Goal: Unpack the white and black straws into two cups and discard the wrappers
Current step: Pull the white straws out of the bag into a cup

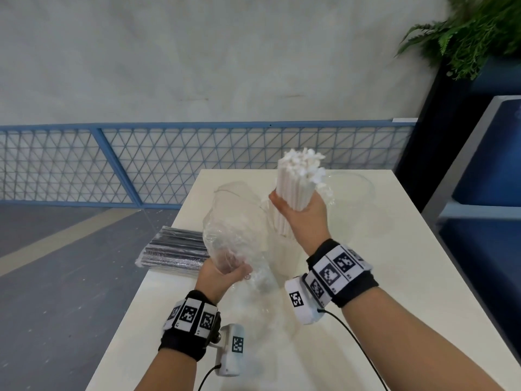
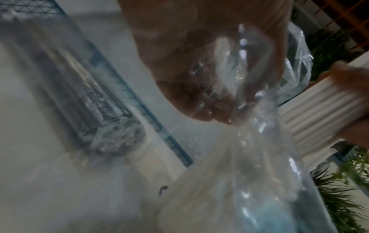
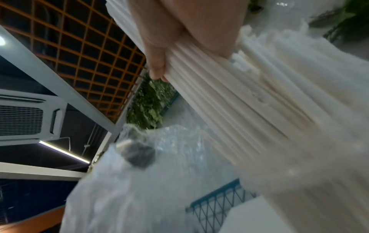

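My right hand (image 1: 298, 210) grips a thick bundle of white straws (image 1: 296, 182), held upright above the table; the same white straws (image 3: 229, 97) fill the right wrist view. My left hand (image 1: 225, 273) pinches the clear plastic wrapper (image 1: 234, 230), which hangs loose and crumpled beside the bundle; the wrapper (image 2: 255, 110) shows bunched in the fingers in the left wrist view. A wrapped pack of black straws (image 1: 174, 249) lies at the table's left edge. One clear cup (image 1: 282, 249) stands under the white bundle and another clear cup (image 1: 352, 187) stands behind my right hand.
The cream table (image 1: 394, 277) runs away from me, with its left edge next to the black pack. A blue mesh fence (image 1: 141, 162) runs behind it. A dark planter with a fern (image 1: 473, 32) stands at the back right, beside a blue bench (image 1: 485, 179).
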A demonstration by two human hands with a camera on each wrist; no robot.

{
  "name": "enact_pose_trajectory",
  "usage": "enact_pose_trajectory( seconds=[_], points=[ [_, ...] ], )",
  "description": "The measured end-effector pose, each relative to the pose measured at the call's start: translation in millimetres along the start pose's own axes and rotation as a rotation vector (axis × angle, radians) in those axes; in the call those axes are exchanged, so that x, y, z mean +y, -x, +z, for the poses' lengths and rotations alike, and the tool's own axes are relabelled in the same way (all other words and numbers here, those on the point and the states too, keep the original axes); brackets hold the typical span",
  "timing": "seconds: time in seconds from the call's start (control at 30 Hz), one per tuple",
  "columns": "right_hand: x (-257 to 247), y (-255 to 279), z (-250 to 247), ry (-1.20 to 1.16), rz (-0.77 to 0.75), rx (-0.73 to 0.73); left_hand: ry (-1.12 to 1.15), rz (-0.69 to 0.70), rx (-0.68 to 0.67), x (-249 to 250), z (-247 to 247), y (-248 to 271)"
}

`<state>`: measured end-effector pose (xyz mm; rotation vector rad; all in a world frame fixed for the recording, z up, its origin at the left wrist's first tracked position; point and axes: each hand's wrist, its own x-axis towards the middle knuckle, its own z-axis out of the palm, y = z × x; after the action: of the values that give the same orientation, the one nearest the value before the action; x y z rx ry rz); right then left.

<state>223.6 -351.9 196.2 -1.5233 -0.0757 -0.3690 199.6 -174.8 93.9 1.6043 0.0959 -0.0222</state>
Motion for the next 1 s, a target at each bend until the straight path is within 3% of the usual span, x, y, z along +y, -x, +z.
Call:
enact_pose_trajectory(
  seconds=[0.37,0.7,0.9,1.0],
  points=[
    [39.1,3.4,7.4,0.151,0.200,-0.030,0.235,0.093,-0.009,3.2,-10.6,14.2],
    [37.3,-12.7,8.8,0.193,0.205,0.042,0.309,0.053,0.026,-2.5,-15.0,27.0],
    [45.0,-11.3,8.1,0.267,0.239,-0.051,0.318,0.039,0.076,0.5,-10.4,34.1],
    [42.2,-4.7,4.4,0.277,0.160,-0.040,0.382,0.014,0.100,-0.7,-12.9,36.2]
  ],
)
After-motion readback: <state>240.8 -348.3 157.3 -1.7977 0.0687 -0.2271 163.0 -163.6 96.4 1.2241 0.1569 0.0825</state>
